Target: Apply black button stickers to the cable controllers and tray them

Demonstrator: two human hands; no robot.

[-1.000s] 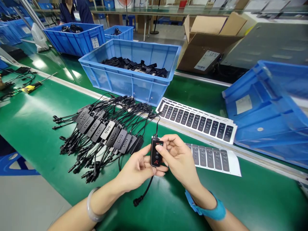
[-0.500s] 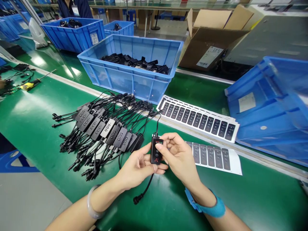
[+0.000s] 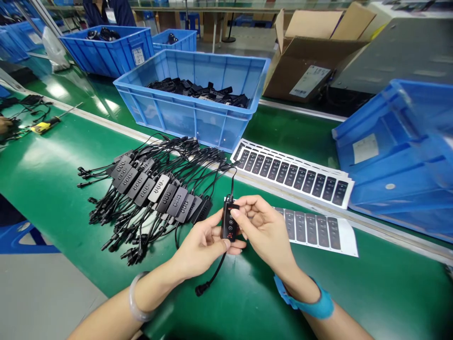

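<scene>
Together, the left hand [image 3: 203, 243] cradled a black cabled control module [image 3: 230, 224] from beneath while the right hand [image 3: 264, 229] pinched its upper end, both gripping it above the green work surface [image 3: 354, 288]. A heap of similar modules [image 3: 152, 189] lay at ten o'clock, a sheet of dark labels [image 3: 293, 174] at one o'clock.

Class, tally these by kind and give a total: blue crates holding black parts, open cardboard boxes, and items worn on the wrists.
Blue crates holding black parts: 3
Open cardboard box: 1
Wrist items, a bangle and a blue strap: 2
Total: 6
</scene>
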